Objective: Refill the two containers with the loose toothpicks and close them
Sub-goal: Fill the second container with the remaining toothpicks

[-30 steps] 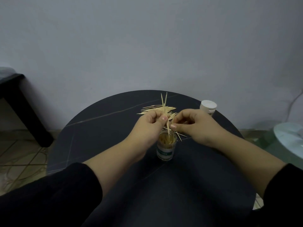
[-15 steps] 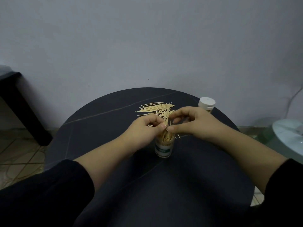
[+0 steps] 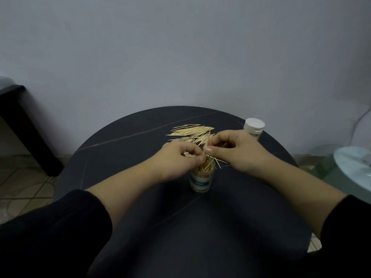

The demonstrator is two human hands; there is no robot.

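Note:
An open clear container [image 3: 201, 180] with a green-and-white label stands mid-table, partly filled with toothpicks. My left hand [image 3: 176, 159] hovers at its rim, fingers curled, pinching toothpicks that point down into it. My right hand [image 3: 232, 149] pinches an upright toothpick between thumb and forefinger just above the container. A pile of loose toothpicks [image 3: 192, 132] lies on the table behind both hands. The second container [image 3: 254, 128], with a white cap on, stands at the back right.
The round black table [image 3: 140, 217] stands close to a grey wall. A dark furniture leg [image 3: 26, 133] is at the left, and a pale round object [image 3: 353, 167] at the right edge. Tiled floor shows at the lower left.
The bundle that stuck up above my hands a second ago has dropped lower into the container. Both hands stay over its mouth, and my right hand now holds one toothpick upright.

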